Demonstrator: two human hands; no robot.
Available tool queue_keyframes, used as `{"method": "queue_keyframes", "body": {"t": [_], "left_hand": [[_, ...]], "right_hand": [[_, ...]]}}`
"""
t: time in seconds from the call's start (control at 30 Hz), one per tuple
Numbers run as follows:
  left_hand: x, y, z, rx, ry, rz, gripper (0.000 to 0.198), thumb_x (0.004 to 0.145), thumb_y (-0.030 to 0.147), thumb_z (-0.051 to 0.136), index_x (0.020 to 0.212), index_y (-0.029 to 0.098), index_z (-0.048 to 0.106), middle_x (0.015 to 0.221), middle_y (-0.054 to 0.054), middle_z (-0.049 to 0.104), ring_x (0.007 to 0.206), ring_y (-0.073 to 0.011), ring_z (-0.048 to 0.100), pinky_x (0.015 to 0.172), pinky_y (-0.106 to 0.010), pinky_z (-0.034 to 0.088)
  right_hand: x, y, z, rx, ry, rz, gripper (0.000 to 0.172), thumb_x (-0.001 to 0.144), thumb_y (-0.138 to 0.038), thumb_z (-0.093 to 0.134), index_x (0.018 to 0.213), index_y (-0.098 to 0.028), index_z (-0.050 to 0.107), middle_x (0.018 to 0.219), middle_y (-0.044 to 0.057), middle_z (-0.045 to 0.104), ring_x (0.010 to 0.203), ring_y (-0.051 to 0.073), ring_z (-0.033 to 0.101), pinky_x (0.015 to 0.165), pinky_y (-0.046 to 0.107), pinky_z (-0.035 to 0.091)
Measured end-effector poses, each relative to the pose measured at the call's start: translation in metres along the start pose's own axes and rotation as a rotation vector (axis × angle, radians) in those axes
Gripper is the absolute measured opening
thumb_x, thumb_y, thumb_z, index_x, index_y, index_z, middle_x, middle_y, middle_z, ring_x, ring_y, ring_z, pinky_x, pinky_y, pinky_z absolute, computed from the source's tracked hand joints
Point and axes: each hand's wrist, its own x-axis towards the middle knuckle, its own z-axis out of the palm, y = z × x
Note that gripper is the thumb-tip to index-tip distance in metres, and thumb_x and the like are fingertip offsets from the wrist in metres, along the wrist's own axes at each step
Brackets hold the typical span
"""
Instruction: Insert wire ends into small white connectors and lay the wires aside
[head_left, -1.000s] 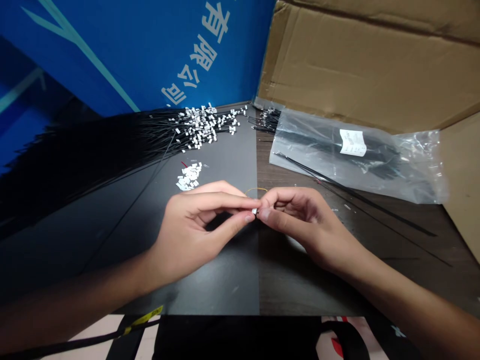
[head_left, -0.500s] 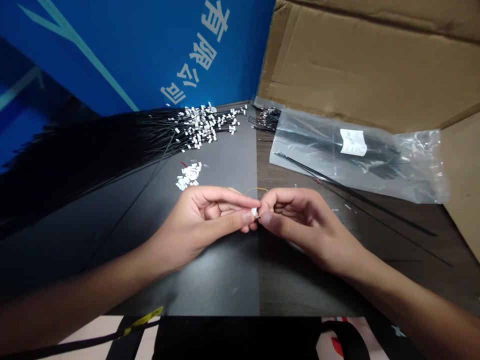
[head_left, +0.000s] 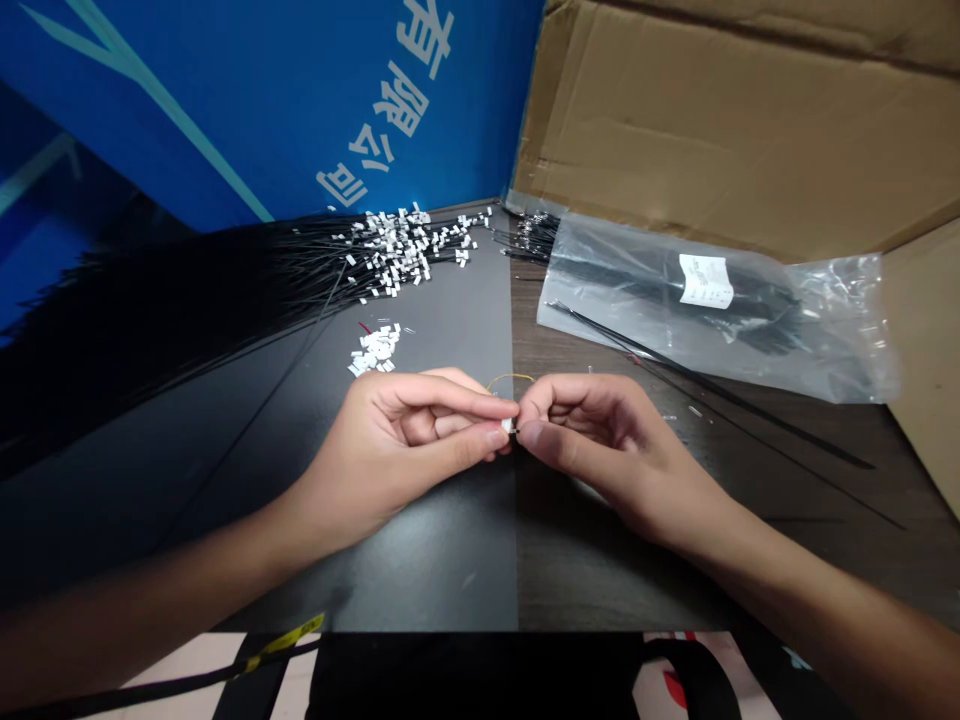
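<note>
Our left hand and right hand pinch a white plastic connector
Loose white connectors lie far left

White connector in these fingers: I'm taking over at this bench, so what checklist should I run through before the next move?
1. The white connector is pinched between the left hand and right hand: ok.
2. Wire seated in the connector: cannot tell, the fingers hide it.
3. The thin yellow wire arcs clear above the hands: ok.
4. The loose white connectors lie apart from the hands: ok.
5. The black wire bundle is away from the hands: ok.
</note>
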Motion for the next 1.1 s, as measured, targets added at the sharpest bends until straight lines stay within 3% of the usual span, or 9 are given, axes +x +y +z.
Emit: {"method": "queue_keyframes", "body": {"t": [0.43,0.63,1.1], "left_hand": [[-0.0007,-0.0023,-0.0014,0.005,0.010,0.005,0.028,0.084,-0.001,0.084,0.092,0.025,0.093,0.088,-0.005,0.084,0.075,-0.0100,0.078,0.074,-0.013,0.065],[-0.0002,-0.0016,0.0004,0.035,0.014,0.015,0.030,0.084,-0.001,0.083,0.093,0.026,0.093,0.087,-0.002,0.083,0.073,-0.0071,0.077,0.073,-0.010,0.063],[-0.0094,0.0011,0.0054,0.450,0.106,0.231,0.022,0.086,0.001,0.083,0.094,0.019,0.092,0.091,-0.003,0.085,0.081,-0.0098,0.080,0.078,-0.013,0.064]], "right_hand": [[0.0011,-0.0008,0.0011,-0.030,0.017,0.014,0.035,0.090,-0.040,0.092,0.077,-0.018,0.067,0.071,-0.002,0.058,0.062,0.010,0.042,0.060,0.025,0.036],[-0.0003,-0.0008,0.0005,-0.028,0.028,-0.010,0.030,0.092,-0.031,0.090,0.077,-0.016,0.068,0.068,-0.005,0.055,0.061,0.008,0.040,0.062,0.024,0.039],[-0.0035,0.0005,0.0058,-0.173,0.096,-0.063,0.013,0.086,-0.010,0.079,0.079,-0.014,0.069,0.071,-0.002,0.061,0.066,0.009,0.049,0.059,0.022,0.037]]}}
